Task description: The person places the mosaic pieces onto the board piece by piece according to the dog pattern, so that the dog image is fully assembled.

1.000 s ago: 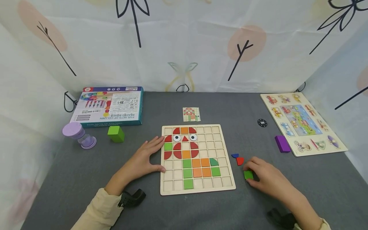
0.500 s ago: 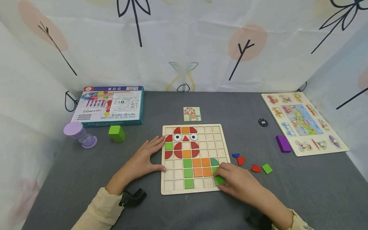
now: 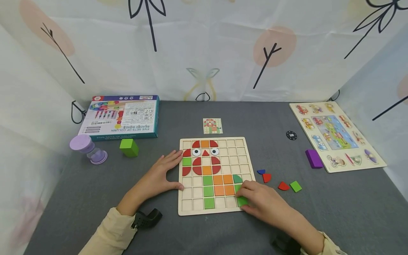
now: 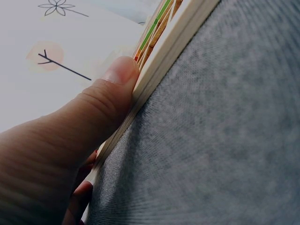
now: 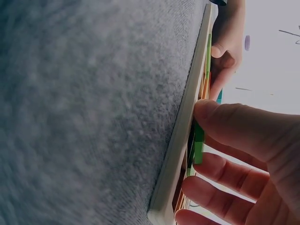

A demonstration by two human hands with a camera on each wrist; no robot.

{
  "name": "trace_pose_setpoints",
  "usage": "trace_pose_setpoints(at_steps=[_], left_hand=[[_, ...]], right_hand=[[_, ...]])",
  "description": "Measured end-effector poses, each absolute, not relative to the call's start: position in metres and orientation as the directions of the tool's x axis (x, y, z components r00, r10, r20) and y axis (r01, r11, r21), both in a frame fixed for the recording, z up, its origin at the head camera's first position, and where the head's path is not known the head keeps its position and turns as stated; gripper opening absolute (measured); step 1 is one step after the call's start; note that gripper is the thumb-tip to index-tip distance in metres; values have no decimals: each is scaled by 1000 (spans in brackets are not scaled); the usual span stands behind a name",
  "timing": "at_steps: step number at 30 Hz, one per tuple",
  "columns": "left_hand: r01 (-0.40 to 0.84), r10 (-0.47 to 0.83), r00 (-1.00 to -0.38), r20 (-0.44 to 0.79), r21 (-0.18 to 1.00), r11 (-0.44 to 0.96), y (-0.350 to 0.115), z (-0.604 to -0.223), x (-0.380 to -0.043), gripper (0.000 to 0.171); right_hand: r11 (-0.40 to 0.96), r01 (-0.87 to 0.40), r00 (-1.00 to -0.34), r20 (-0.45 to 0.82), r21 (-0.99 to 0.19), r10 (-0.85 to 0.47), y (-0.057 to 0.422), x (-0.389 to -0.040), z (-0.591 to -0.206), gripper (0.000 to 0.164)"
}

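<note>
A wooden grid board (image 3: 192, 205) lies mid-table, with red, orange, green and eye-printed tiles set in its cells. My left hand (image 3: 159, 175) rests along its left edge, fingers extended and thumb touching the rim; the left wrist view shows the thumb (image 4: 105, 93) against the wooden side. Over the lower right of the board, my right hand (image 3: 266, 198) pinches a green square tile (image 3: 241, 201) between thumb and fingers. The right wrist view shows that tile (image 5: 199, 143) standing slightly proud of the board. Part of the green tile above it is hidden by the fingers.
Right of the board lie a blue piece (image 3: 261, 171), red pieces (image 3: 283, 186) and a green tile (image 3: 295, 186). A pattern card (image 3: 212, 126) lies behind it. Around are a box (image 3: 127, 120), green block (image 3: 129, 148), hourglass (image 3: 92, 152), purple block (image 3: 313, 159), black chip (image 3: 291, 135) and picture board (image 3: 366, 156).
My right hand has moved left from the loose pieces to the board's lower right, carrying the green tile, then shifted only slightly. My left hand has stayed in place.
</note>
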State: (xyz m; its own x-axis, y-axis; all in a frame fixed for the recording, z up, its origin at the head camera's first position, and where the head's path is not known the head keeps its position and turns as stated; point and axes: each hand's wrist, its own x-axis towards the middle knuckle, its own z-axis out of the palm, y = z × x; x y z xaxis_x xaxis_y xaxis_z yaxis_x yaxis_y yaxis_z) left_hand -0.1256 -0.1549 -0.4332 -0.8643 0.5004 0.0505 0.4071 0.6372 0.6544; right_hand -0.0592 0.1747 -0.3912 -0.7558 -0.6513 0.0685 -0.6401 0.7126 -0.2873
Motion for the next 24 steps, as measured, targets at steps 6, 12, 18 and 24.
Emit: trace_pose_setpoints(at_steps=[6, 12, 18, 24], left_hand=[[408, 500, -864, 52, 655, 636, -155, -432, -125, 99], [402, 503, -863, 40, 658, 637, -155, -432, -126, 99], [398, 500, -865, 31, 650, 648, -154, -433, -126, 99], [400, 498, -866, 32, 642, 654, -154, -433, -126, 99]], right_hand=[[714, -638, -756, 57, -287, -652, 175, -59, -390, 32], [730, -618, -774, 62, -292, -630, 183, -60, -386, 33], [764, -591, -807, 181, -259, -562, 204, -68, -375, 34], [824, -510, -851, 286, -247, -441, 229, -77, -362, 36]])
